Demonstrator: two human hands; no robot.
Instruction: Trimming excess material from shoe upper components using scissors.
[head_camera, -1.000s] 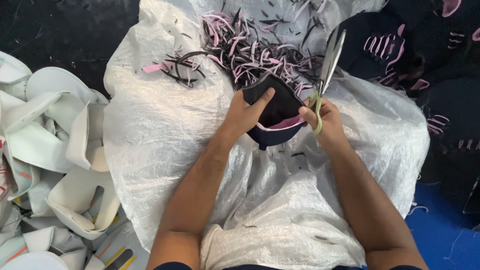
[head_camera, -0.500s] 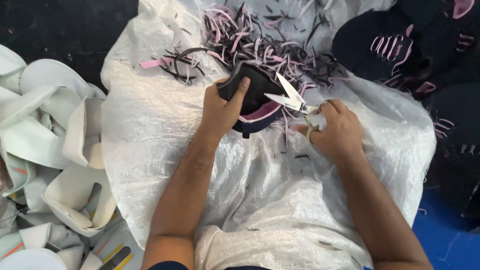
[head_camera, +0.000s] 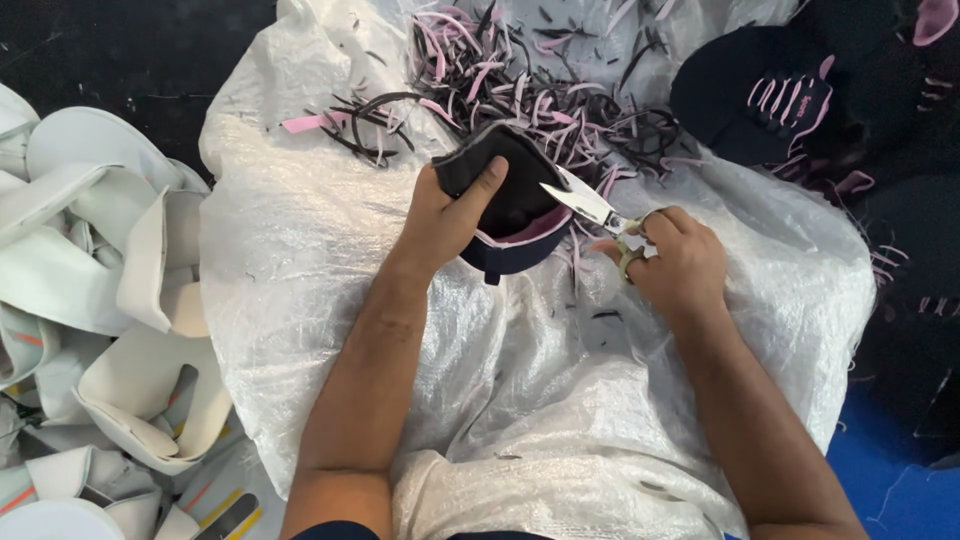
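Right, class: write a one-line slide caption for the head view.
Left hand holds a dark pink-lined fabric piece while right hand puts scissors to its edge, over a white woven sack.

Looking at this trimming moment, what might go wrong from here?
The scissors blades point at the dark fabric piece close to the left hand thumb, so a slip might nick it. The blades may also cut past the pink edge into the piece. Trimmings could slide off the white sack.
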